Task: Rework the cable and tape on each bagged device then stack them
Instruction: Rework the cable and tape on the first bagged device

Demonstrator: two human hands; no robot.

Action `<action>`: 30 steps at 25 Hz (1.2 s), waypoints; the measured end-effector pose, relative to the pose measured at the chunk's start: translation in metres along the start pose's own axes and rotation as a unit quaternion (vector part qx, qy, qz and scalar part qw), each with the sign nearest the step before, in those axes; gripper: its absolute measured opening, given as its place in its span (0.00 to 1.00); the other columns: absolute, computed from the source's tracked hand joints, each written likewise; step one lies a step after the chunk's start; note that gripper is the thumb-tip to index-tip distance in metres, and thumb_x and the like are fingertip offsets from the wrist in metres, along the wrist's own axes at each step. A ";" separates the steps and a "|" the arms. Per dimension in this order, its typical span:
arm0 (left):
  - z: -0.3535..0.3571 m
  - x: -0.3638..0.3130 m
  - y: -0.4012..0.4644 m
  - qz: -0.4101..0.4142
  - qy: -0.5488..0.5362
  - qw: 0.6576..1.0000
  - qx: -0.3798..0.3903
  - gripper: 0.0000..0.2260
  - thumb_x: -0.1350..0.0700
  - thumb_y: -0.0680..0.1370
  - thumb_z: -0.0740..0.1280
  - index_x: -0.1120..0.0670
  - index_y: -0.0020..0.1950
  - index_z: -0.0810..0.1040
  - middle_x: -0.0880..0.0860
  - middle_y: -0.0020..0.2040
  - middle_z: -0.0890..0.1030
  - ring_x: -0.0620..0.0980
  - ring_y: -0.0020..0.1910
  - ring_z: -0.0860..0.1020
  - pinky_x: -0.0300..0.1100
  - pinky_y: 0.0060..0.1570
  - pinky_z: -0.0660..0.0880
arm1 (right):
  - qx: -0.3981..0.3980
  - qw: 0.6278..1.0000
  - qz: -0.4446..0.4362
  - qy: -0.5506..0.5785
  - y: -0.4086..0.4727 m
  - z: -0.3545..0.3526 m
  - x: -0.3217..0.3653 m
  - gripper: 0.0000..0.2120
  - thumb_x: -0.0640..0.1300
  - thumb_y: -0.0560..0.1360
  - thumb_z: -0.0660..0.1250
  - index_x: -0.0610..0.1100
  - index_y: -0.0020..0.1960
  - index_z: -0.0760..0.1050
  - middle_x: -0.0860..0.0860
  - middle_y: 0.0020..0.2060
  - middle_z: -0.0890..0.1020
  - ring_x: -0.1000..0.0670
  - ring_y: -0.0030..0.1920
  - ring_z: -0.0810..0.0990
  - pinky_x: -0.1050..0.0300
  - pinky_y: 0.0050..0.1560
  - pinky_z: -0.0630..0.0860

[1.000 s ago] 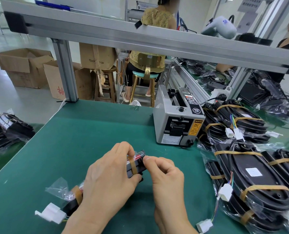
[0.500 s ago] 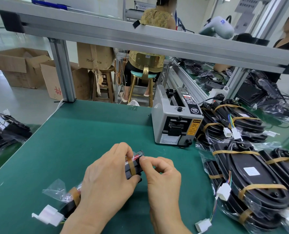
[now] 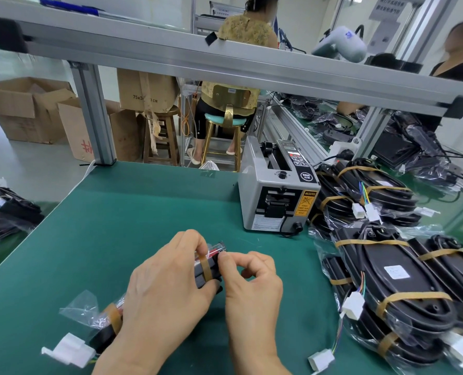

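On the green mat (image 3: 133, 220), the left hand (image 3: 165, 290) wraps its curled fingers over a bagged device (image 3: 207, 269), which lies under the palm and juts out past the fingertips. A tan tape band (image 3: 205, 269) crosses the device just beside the left thumb. The right hand (image 3: 252, 288) pinches thumb and forefinger at the device's far end. Right of the fingers stand a tape dispenser (image 3: 276, 196) and a stack of bagged devices (image 3: 398, 288).

Matt green mat (image 3: 133, 217), glossy clear plastic bags (image 3: 360, 345), brushed aluminium frame (image 3: 95, 115), brown cardboard boxes (image 3: 22, 104).
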State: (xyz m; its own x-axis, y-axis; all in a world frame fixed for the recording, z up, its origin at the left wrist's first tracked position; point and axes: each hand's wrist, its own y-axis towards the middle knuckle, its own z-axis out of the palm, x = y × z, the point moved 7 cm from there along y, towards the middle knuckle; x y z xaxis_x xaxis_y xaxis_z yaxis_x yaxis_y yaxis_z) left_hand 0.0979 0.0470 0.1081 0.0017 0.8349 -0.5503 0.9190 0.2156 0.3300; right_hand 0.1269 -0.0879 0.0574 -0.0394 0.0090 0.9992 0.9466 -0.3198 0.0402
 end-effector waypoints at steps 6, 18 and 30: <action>-0.001 -0.001 -0.001 0.001 -0.013 1.000 -0.002 0.17 0.48 0.62 0.75 0.44 0.41 0.67 0.41 0.34 0.74 0.44 0.31 0.71 0.35 0.31 0.65 | -0.007 1.000 -0.008 -0.020 -0.003 0.000 0.003 0.08 0.40 0.67 0.74 0.47 0.30 0.80 0.54 0.40 0.75 0.58 0.40 0.73 0.61 0.47 0.70; -0.001 -0.001 -0.001 0.012 -0.009 1.000 -0.005 0.18 0.48 0.62 0.76 0.45 0.41 0.68 0.41 0.35 0.75 0.44 0.31 0.71 0.32 0.31 0.63 | 0.032 0.996 -0.022 -0.077 0.000 -0.001 0.011 0.08 0.43 0.67 0.74 0.49 0.30 0.79 0.56 0.39 0.74 0.61 0.42 0.72 0.44 0.61 0.69; -0.001 -0.002 -0.001 -0.002 -0.014 1.000 0.000 0.14 0.47 0.65 0.71 0.45 0.42 0.68 0.42 0.36 0.76 0.45 0.33 0.73 0.39 0.32 0.68 | 0.137 0.985 0.096 0.053 -0.003 0.015 -0.013 0.14 0.42 0.70 0.74 0.50 0.52 0.73 0.48 0.51 0.80 0.52 0.50 0.78 0.64 0.47 0.75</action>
State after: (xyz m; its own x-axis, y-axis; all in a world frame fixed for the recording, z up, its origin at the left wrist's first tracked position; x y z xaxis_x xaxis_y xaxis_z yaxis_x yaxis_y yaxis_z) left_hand 0.0967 0.0456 0.1103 0.0088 0.8192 -0.5734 0.9191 0.2193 0.3274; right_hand 0.1299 -0.0725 0.0444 0.1291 -0.1296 0.9831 0.9901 -0.0383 -0.1350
